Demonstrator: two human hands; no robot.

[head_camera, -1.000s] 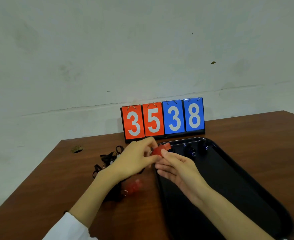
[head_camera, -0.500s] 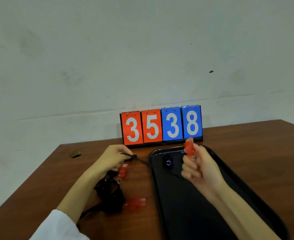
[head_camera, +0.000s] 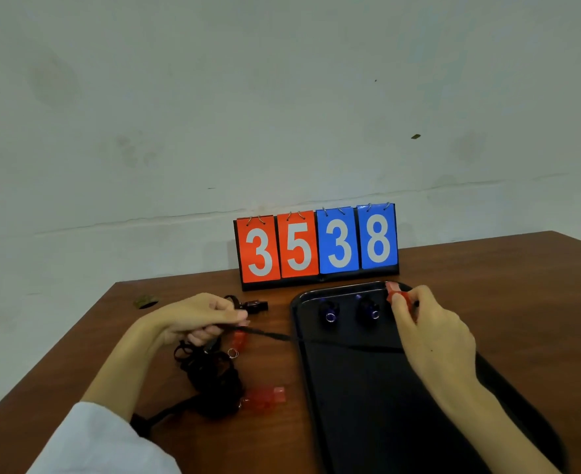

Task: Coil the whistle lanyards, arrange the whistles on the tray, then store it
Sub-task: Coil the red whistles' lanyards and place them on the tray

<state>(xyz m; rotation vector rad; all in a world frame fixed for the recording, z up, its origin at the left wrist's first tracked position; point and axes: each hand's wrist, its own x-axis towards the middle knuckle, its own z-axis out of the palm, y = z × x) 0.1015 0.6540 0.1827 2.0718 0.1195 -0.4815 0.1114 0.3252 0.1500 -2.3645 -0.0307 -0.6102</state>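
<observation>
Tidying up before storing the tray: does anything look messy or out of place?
Yes: black lanyards lie in a tangled heap on the table left of the tray, a red whistle loose beside them. Only two dark whistles sit on the tray.

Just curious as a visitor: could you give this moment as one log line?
right hand: holds red whistle at tray far rim | left hand: pinches black lanyard | on tray: two dark whistles

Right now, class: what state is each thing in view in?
left hand, holding the black lanyard
right hand, gripping the red whistle
black lanyard, stretched uncoiled between both hands
tray, flat on table, holding two blue whistles
lanyard pile, tangled
scoreboard, showing 35 to 38
</observation>
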